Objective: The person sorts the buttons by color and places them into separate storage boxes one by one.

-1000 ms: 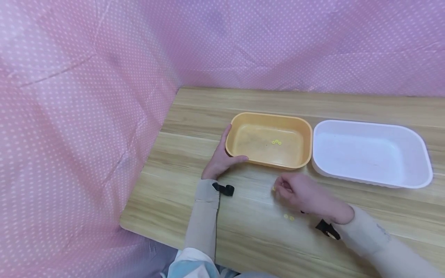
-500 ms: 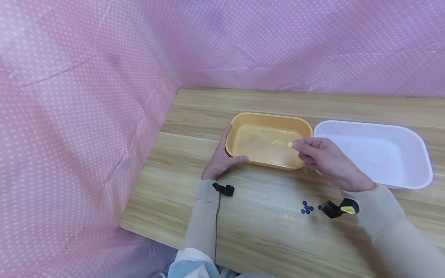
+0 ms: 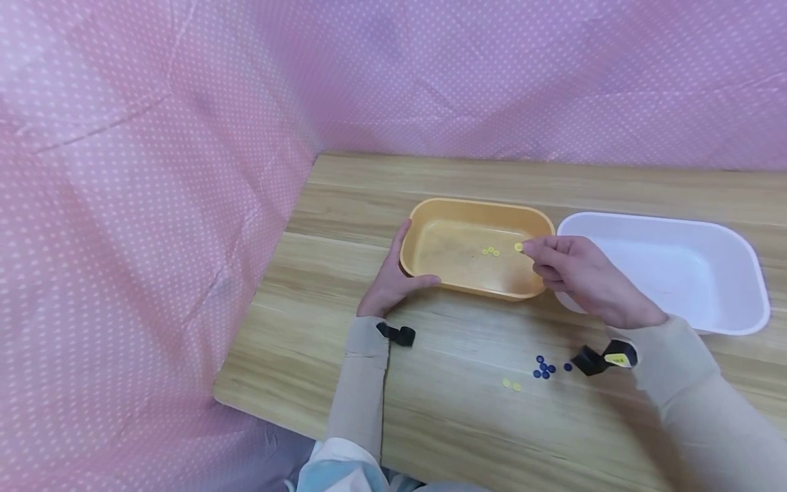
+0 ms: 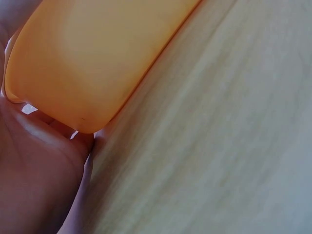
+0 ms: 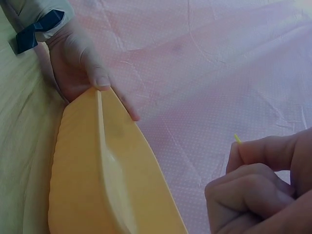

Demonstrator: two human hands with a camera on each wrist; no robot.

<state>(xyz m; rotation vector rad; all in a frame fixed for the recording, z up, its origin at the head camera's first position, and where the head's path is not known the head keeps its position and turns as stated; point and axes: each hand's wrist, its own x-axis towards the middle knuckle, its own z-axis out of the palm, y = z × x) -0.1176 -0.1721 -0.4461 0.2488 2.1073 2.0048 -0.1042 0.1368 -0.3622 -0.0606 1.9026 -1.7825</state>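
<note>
My left hand (image 3: 389, 283) grips the left end of an orange plastic basin (image 3: 424, 273), its thumb at the near rim and its fingers along the outer wall. In the left wrist view the palm lies close against the basin's corner (image 4: 83, 107). Between thumb and forefinger my right hand (image 3: 574, 270) pinches a small yellow button (image 3: 519, 247) over the right part of the basin. In the right wrist view only the edge of that button (image 5: 237, 138) shows above the fingertips. Three yellow buttons (image 3: 490, 251) lie together on the basin floor.
A white basin (image 3: 725, 273) stands right beside the orange one, partly behind my right hand. On the wooden table (image 3: 443, 424), two yellow buttons (image 3: 512, 385) lie near several dark blue buttons (image 3: 544, 367). A pink dotted cloth (image 3: 203, 205) hangs along the left and back edges.
My right hand has lifted from the table to above the orange basin, carrying a yellow button, then edged slightly higher. The dark blue buttons it covered now show. My left hand stays put.
</note>
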